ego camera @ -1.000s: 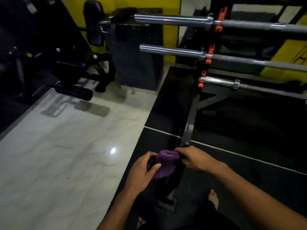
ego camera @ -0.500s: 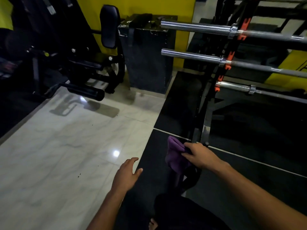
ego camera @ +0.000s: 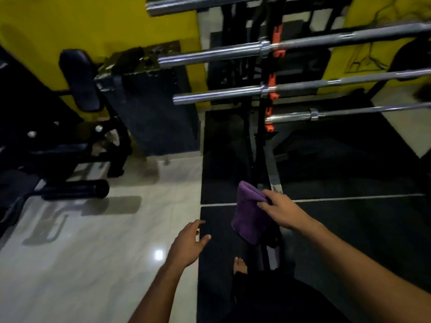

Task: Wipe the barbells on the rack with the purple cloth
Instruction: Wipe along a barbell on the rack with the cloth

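- Head view: right hand (ego camera: pixel 283 209) pinches the purple cloth (ego camera: pixel 248 215) at its upper right edge; fingers (ego camera: pixel 264 205) curled onto the fabric, the rest of the cloth hanging below and to the left of them.
- Cloth hangs above the black floor mat (ego camera: pixel 349 229), in front of the rack upright (ego camera: pixel 268 141), well below the barbells.
- Left hand (ego camera: pixel 187 244) held apart from the cloth, to its lower left; fingers loosely spread, holding nothing.
- Four barbells on orange hooks (ego camera: pixel 271 86): top (ego camera: pixel 198 4), second (ego camera: pixel 210 55), third (ego camera: pixel 217 95), lowest (ego camera: pixel 289 116).
- Bare foot (ego camera: pixel 240 265) on the mat; pale tiled floor (ego camera: pixel 81 252) left.
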The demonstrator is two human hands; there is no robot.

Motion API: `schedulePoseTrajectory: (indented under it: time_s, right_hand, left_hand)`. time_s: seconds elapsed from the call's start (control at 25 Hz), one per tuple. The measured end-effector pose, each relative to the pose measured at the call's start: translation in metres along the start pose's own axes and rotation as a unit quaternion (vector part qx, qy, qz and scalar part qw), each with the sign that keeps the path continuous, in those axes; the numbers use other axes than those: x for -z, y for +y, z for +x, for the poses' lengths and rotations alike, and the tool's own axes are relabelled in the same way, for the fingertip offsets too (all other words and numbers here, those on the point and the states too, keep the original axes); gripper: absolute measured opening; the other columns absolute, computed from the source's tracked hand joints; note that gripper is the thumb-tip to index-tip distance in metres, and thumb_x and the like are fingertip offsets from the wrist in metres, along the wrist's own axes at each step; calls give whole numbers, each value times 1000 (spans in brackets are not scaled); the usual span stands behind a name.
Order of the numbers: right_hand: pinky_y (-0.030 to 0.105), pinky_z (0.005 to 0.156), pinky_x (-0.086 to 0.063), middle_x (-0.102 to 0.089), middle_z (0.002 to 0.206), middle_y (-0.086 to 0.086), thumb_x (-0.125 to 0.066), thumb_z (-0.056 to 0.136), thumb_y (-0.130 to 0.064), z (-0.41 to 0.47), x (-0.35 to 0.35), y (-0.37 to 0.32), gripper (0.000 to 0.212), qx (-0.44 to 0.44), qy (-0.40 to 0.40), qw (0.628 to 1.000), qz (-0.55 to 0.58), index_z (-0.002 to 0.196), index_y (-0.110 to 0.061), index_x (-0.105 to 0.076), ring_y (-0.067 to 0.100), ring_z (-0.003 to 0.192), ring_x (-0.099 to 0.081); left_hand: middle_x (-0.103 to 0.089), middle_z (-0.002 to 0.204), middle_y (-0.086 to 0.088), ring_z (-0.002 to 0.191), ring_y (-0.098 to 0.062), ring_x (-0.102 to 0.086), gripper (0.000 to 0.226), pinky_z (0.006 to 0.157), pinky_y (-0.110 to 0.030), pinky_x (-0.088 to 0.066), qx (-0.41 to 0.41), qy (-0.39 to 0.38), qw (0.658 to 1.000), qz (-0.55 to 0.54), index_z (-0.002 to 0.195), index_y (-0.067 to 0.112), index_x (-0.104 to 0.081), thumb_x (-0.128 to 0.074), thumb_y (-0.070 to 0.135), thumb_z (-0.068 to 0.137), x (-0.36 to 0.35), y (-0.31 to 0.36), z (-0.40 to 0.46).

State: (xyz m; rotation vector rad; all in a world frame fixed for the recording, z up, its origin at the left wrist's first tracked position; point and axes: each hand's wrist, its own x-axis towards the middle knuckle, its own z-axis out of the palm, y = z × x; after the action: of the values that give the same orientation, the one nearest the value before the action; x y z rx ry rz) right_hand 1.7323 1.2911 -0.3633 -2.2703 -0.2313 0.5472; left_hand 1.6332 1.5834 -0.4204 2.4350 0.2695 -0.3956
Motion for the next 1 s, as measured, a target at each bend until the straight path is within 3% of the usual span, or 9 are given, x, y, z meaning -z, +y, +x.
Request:
schedulePoseTrajectory:
  time_s: [0.12, 0.24, 0.44, 0.68, 0.84, 1.0]
  right_hand:
    - [44, 91, -51, -71, 102, -1, -58, 91, -36, 27, 26, 5, 20, -63, 110, 975, 185, 106, -26, -67, 20, 98, -66]
    - [43, 91, -51, -72, 102, 4, -58, 96, -25, 56, 51, 10, 11, -99, 184, 935, 286, 102, -22, -68, 25, 100, -66]
    - [39, 81, -52, -70, 95, 4, -62, 97, -23, 82, 70, 3, 4, -140, 306, 890, 309, 96, -21, -65, 24, 91, -65]
    - [37, 81, -53, -70, 102, 6, -60, 99, -24, 98, 83, -20, 8, -170, 393, 835, 345, 104, -25, -66, 24, 94, -66]
    - [46, 89, -55, -68, 103, 6, -62, 97, -25, 117, 86, -39, 10, -211, 442, 788, 372, 107, -25, -64, 27, 96, -66]
    - [40, 83, -57, -70, 101, 7, -64, 96, -22, 136, 89, -47, 13, -234, 482, 742, 402, 108, -20, -64, 24, 91, -69]
  left_hand:
    - [-54, 140, 8, 120, -11, -57, 49, 98, -33, -50, -65, -34, 996, 58, 139, 36, -47, -62, 47, 94, 38, 31, 75]
    - [-53, 139, 9, 123, -12, -54, 48, 99, -35, -49, -129, -34, 987, 95, 139, 38, -47, -61, 46, 94, 71, 70, 149]
    - [-49, 143, 10, 130, -12, -49, 53, 104, -32, -44, -224, -78, 964, 120, 146, 33, -43, -57, 46, 97, 92, 122, 231]
    - [-50, 141, 11, 128, -11, -51, 54, 105, -32, -44, -332, -98, 926, 152, 145, 29, -46, -60, 45, 95, 120, 170, 323]
    - [-46, 145, 13, 129, -10, -49, 55, 103, -28, -42, -393, -101, 897, 177, 147, 29, -44, -59, 45, 96, 146, 202, 376]
    - [-43, 150, 12, 135, -11, -46, 57, 110, -34, -41, -471, -113, 856, 181, 148, 28, -43, -60, 43, 95, 149, 241, 424]
